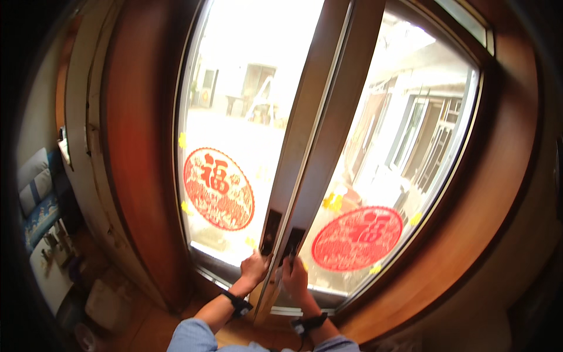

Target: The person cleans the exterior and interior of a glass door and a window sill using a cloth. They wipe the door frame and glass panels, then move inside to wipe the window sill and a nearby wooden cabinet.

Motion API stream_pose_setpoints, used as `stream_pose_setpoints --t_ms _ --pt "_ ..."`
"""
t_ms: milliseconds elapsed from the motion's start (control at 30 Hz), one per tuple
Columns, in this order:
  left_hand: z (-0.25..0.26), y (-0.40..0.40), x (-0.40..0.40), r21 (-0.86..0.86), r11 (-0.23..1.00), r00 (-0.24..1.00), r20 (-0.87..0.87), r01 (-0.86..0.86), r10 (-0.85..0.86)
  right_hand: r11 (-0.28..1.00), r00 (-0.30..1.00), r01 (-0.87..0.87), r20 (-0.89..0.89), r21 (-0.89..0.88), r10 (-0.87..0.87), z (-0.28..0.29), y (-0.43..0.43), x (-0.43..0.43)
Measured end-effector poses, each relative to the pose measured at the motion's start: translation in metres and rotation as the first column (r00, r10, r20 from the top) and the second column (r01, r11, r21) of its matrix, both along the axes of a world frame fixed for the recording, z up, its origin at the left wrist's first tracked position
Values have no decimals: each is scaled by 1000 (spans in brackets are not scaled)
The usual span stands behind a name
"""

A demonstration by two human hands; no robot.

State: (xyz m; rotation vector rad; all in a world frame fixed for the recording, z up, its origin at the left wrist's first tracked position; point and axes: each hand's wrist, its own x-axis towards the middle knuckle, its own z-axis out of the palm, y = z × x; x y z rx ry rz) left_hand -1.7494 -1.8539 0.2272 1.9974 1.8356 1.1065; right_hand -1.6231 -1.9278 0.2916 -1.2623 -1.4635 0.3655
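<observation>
Before me stand two glazed door leaves with brown frames, meeting along a narrow seam. My left hand (254, 267) is closed at the handle below the dark lock plate (270, 229) on the left leaf (299, 110). On the right leaf (345, 110), my right hand (295, 277) grips the handle under a matching dark plate (297, 237). My fingers mostly cover both handles. Each wrist wears a black strap. Round red paper cuttings, one on the left pane (219, 189) and one on the right pane (358, 238), carry a large character.
Wide reddish-brown wooden jambs flank the doors, left (136, 145) and right (422, 295). At the far left are a cushioned seat (42, 215), a white-topped surface (50, 268) with small objects, and a stool (110, 303). A bright courtyard shows through the glass.
</observation>
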Motion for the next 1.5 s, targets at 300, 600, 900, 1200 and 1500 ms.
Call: stream_pose_setpoints --t_ms 300,600,900,1200,1500 --pt "-7 63 27 92 995 993 -101 -49 58 994 991 19 129 104 -32 -26 24 8" --pt "-9 70 9 48 992 981 -160 118 -109 983 980 112 148 144 -134 -35 57 0" --pt "-4 70 18 -23 983 975 -125 180 -181 975 970 199 124 95 -210 -26 41 -4" --pt "-6 70 24 -25 989 990 -10 144 -144 963 956 235 148 133 -254 -31 50 -6" --pt "-8 71 21 -46 985 985 -47 166 -168 958 950 275 131 82 -284 -27 50 -12"
